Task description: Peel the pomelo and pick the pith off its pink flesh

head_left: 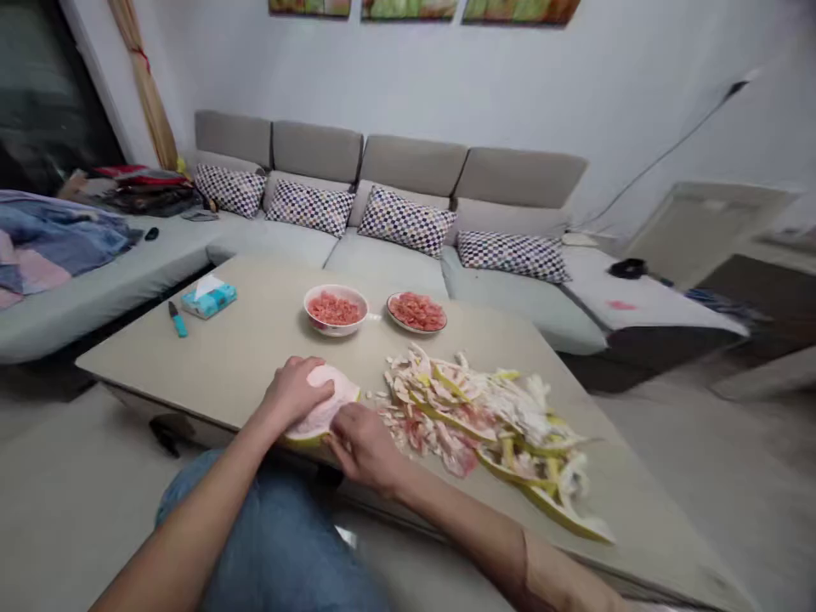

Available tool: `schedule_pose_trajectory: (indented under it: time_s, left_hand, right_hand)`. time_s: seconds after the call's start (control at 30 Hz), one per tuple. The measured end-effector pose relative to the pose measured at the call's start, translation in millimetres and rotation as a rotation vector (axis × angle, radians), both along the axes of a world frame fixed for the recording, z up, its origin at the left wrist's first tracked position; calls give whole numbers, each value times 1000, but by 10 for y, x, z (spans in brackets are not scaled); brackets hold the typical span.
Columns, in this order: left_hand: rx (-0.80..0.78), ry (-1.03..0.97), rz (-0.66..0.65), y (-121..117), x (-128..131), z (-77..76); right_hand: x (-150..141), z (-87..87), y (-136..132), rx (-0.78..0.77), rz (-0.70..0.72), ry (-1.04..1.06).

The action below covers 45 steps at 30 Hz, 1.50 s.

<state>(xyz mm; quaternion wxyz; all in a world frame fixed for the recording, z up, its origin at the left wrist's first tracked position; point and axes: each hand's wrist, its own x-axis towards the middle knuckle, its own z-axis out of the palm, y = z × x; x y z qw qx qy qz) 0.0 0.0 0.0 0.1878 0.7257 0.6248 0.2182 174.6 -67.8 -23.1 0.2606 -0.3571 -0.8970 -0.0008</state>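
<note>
A partly peeled pomelo [332, 384], with pale pink-white pith and a strip of yellow-green rind, rests at the table's near edge. My left hand [293, 393] is closed over its left side, thumb across the top. Against its lower right edge, the curled fingers of my right hand [366, 444] grip the rind; the fingertips are partly hidden. Just right of my hands lies a heap of pomelo peel [484, 412] with white pith and membrane scraps. Beyond the fruit stand a bowl of pink pulp [336, 308] and a plate of pink pulp [417, 312].
On the left of the table [268, 297] are a blue tissue pack [209, 297] and a knife with a turquoise handle [178, 321]. A sofa [357, 255] with checkered cushions runs behind it. My knee [280, 544] is below the near edge.
</note>
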Motion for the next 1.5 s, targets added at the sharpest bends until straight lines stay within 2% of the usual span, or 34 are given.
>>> schedule_pose_trajectory:
  time_s: [0.2, 0.27, 0.37, 0.4, 0.47, 0.57, 0.67, 0.73, 0.8, 0.87, 0.93, 1.03, 1.13, 1.3, 1.5]
  left_hand:
    - [3, -10, 46, -85, 19, 24]
    - [50, 4, -22, -103, 4, 38]
    - [131, 20, -217, -93, -34, 46]
    - [137, 19, -248, -75, -46, 44]
    - [117, 0, -224, -18, -64, 39]
    - [58, -19, -111, 82, -62, 58]
    - [-31, 36, -5, 137, -32, 123]
    - [-76, 90, 5, 140, -9, 171]
    - [-94, 120, -24, 135, 6, 197]
    - [-84, 125, -69, 143, 5, 196]
    - [-59, 115, -134, 170, -12, 173]
    - [-30, 57, -242, 227, -61, 112]
    - [25, -49, -258, 248, -108, 15]
    - [216, -203, -220, 164, -113, -138]
    - [196, -168, -231, 161, -52, -86]
  right_hand:
    - [49, 53, -57, -34, -73, -52]
    - [77, 72, -63, -39, -96, -59]
    - [77, 76, -161, 97, -93, -59]
    - [81, 83, -216, 166, -88, -49]
    - [144, 130, -317, 252, -91, -2]
    - [477, 263, -289, 219, -220, 81]
    - [1024, 349, 2, 205, -492, 64]
    - [1329, 341, 208, 191, -643, 27]
    - [1443, 293, 315, 163, -670, 18]
    - [1322, 228, 306, 96, -554, 89]
    - [1030, 164, 228, -48, -340, 205]
    - [552, 94, 138, -222, -187, 336]
    - [284, 46, 161, -290, -158, 411]
    - [188, 27, 224, -339, -168, 473]
    - [128, 85, 236, -393, -228, 449]
